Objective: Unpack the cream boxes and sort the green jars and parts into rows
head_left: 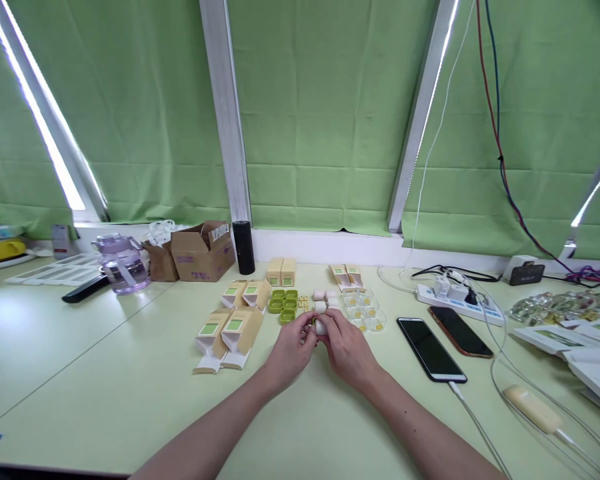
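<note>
My left hand (291, 343) and my right hand (349, 348) meet over the table, just in front of the small parts. A small white cylinder (321, 327) is pinched in my right fingers. My left fingers are closed against its left end; whatever they hold is mostly hidden. Behind my hands lie more white cylinders (332, 302) and tiny yellow pieces (303, 302). To their left are green square cups (276, 306), and to their right stand clear cups with yellow centres (361, 312). Open beige boxes with green labels (239, 330) lie left of my left hand.
Closed beige boxes (281, 272) and small open boxes (347, 277) stand farther back. Two phones (433, 350) and a power strip (460, 303) with cables lie right. A cardboard box (203, 253), black cylinder (243, 248) and purple water jug (124, 267) stand back left.
</note>
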{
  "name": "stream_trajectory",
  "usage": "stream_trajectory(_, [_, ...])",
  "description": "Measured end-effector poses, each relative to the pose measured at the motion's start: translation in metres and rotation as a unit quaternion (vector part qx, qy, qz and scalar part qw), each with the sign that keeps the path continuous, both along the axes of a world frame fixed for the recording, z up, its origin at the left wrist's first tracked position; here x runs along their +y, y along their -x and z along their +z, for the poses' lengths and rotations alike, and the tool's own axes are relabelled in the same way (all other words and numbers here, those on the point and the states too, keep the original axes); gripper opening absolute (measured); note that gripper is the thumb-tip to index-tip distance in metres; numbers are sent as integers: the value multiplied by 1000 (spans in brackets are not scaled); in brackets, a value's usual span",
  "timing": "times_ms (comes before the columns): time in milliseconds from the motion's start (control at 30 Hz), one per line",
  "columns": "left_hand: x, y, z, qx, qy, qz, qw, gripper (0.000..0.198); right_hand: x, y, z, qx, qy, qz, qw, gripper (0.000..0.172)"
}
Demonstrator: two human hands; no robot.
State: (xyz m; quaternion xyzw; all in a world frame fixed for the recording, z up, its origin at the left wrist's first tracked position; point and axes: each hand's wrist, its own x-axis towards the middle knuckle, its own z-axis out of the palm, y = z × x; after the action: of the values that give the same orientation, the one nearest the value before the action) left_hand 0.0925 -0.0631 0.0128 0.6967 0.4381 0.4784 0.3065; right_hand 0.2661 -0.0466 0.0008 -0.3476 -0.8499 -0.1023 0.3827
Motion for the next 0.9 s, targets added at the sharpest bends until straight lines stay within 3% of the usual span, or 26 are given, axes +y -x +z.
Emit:
stream_trajectory(467, [1,0,5,-9,16,10,1000,32,-1,3,-3,35,20,-7,999,33])
stream_trajectory(633, [-3,6,12,33,-27,10,999,34,0,-4,0,98,53,19,994,30])
stream_trajectory(767, [-2,10,8,33,-50,-11,998,42,2,-6,2,187,108,84,973,28])
stream_trajectory(900, [2,8,3,-5,-19,-21,1000,46,2,-2,3,266,177,119,940,23])
